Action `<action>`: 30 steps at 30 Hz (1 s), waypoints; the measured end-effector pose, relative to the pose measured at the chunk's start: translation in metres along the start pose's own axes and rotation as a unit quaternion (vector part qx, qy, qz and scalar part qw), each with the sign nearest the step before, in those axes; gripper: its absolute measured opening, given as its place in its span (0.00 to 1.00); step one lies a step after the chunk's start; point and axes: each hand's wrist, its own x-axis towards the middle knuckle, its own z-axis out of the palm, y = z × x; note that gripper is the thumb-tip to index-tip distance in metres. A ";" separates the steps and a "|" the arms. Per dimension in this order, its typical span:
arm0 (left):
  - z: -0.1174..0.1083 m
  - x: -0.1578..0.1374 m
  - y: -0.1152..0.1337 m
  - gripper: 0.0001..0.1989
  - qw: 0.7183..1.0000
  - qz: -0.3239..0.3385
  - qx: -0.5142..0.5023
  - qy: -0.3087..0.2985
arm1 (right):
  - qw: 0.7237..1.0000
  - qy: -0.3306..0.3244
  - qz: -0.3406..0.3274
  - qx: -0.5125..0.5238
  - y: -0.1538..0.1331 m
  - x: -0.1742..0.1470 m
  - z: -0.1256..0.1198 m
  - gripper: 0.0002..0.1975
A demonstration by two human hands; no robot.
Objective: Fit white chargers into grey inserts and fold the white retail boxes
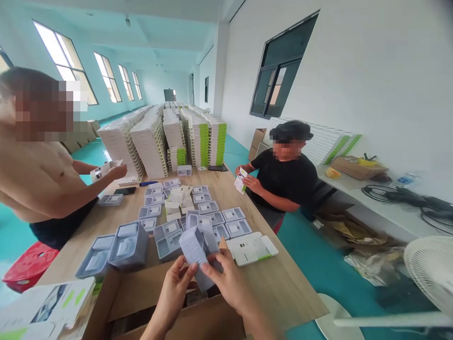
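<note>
My left hand (180, 279) pinches the left edge of a grey moulded packaging tray (193, 248), which is tilted up on its side. My right hand (226, 276) grips its right side, thumb pressed on the near face. Another grey piece shows just behind it, and I cannot tell whether it is part of the same tray. Below both hands stands an open cardboard box (141, 293), its inside mostly dark. Beyond them, several grey trays (168, 233) with small white items in their compartments lie in rows on the wooden table.
Stacked grey trays (128, 245) stand at left, flat white cartons (251, 249) at right. Printed boxes (46, 307) lie at lower left. Two co-workers (38, 156) (283, 174) handle small boxes. Tall carton stacks (148, 146) rise behind; a white fan (432, 264) stands right.
</note>
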 end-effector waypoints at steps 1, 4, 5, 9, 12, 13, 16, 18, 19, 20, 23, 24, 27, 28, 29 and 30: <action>0.001 -0.001 0.002 0.28 1.000 -0.002 -0.003 -0.002 | 1.000 -0.001 0.007 0.008 0.000 0.001 -0.003 0.19; 0.000 -0.002 0.004 0.29 1.000 -0.009 -0.009 0.007 | 1.000 0.014 0.017 0.013 0.002 0.007 -0.010 0.19; -0.001 -0.002 0.004 0.28 1.000 -0.008 -0.012 0.022 | 0.999 0.025 0.019 0.009 0.003 0.010 -0.012 0.20; -0.008 0.000 0.002 0.25 0.998 0.000 -0.022 0.050 | 0.996 0.086 -0.002 -0.018 0.009 0.024 -0.017 0.26; -0.010 0.002 0.002 0.26 0.999 -0.011 -0.019 0.027 | 0.991 0.124 -0.034 -0.042 0.011 0.030 -0.012 0.26; -0.010 0.001 0.003 0.26 1.000 -0.013 -0.019 0.020 | 0.989 0.131 -0.043 -0.049 0.010 0.030 -0.009 0.25; -0.007 -0.004 0.009 0.26 1.000 -0.020 -0.022 0.006 | 0.988 0.126 -0.063 -0.062 0.006 0.024 -0.001 0.20; -0.004 -0.009 0.014 0.26 0.999 -0.025 -0.025 0.012 | 0.989 0.108 -0.076 -0.063 0.000 0.017 0.001 0.17; -0.004 -0.010 0.017 0.25 0.999 -0.024 -0.027 0.019 | 0.990 0.097 -0.081 -0.064 -0.003 0.013 0.000 0.16; -0.003 -0.011 0.018 0.25 0.999 -0.024 -0.028 0.026 | 0.991 0.084 -0.084 -0.068 -0.007 0.009 -0.001 0.16; -0.002 -0.011 0.018 0.23 0.998 -0.020 -0.038 0.035 | 0.994 0.030 -0.082 -0.071 -0.016 0.002 -0.003 0.17; -0.002 -0.010 0.017 0.23 0.998 -0.023 -0.040 0.032 | 0.995 0.001 -0.075 -0.062 -0.018 0.000 -0.004 0.19; -0.001 -0.004 0.010 0.23 0.999 -0.023 -0.032 0.021 | 0.995 -0.087 -0.038 -0.001 -0.020 0.001 -0.003 0.26; -0.001 -0.003 0.009 0.24 0.999 -0.019 -0.026 0.016 | 0.994 -0.104 -0.025 0.018 -0.019 0.002 -0.002 0.26; 0.000 -0.001 0.007 0.24 1.000 -0.014 -0.023 0.013 | 0.993 -0.112 -0.016 0.030 -0.018 0.003 -0.002 0.25; 0.000 -0.001 0.007 0.25 1.000 -0.008 -0.022 0.011 | 0.993 -0.114 -0.012 0.038 -0.016 0.004 -0.002 0.26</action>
